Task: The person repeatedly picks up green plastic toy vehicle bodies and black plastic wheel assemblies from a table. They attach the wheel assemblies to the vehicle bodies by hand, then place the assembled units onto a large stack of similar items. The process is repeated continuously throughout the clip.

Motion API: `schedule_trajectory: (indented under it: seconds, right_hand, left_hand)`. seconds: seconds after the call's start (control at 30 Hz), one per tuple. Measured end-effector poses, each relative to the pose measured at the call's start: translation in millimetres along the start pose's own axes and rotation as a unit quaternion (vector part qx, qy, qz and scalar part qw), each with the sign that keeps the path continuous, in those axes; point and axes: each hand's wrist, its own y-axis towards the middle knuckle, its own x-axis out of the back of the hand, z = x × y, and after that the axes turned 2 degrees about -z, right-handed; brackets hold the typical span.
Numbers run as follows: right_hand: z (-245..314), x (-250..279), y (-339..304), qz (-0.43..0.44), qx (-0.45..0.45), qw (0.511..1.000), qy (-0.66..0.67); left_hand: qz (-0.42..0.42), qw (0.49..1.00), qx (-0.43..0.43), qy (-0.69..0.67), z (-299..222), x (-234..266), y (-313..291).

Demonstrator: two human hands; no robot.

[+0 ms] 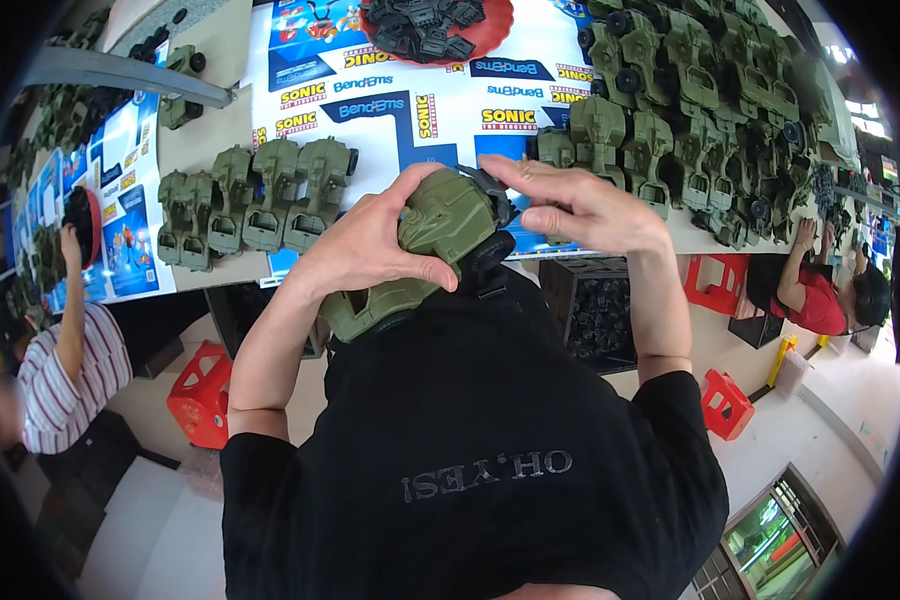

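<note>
An olive-green toy vehicle (448, 222) with black wheels is tilted in front of my chest, at the table's near edge. My left hand (365, 240) wraps round its body, thumb on the near side and fingers over the top. A black plastic part (492, 192) sits against the vehicle's right end. My right hand (585, 205) has this part between its forefinger and thumb; the other fingers are partly hidden. Where the part meets the body cannot be made out.
Several green toy vehicles (260, 200) stand in a row at left; many more (690, 90) crowd the right. A red bowl (510, 35) of black parts lies at the back. Below the table is a crate (602, 312). Co-workers sit left (75, 360) and right (820, 290).
</note>
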Motion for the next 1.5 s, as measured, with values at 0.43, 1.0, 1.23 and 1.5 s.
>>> schedule_trajectory:
  seconds: [0.43, 1.0, 1.23, 1.5]
  right_hand:
    - [-28.7, -58.3, 51.9, -0.231, -0.223, 0.897, 0.302]
    - [-9.9, -66.4, 48.6, -0.096, -0.241, 0.873, 0.413]
    - [19.4, -88.6, 8.6, -0.067, -0.079, 0.956, 0.274]
    - [30.6, -115.7, -1.7, -0.181, 0.027, 0.957, 0.226]
  left_hand:
    - [0.047, 0.997, 0.069, -0.007, -2.7, -6.2, -2.1]
    - [0.029, 0.992, -0.027, 0.122, -17.3, -9.9, -10.3]
    - [0.058, 0.954, -0.132, 0.263, -24.6, -31.7, -45.5]
    - [0.087, 0.916, -0.156, 0.360, -23.3, -32.6, -60.6]
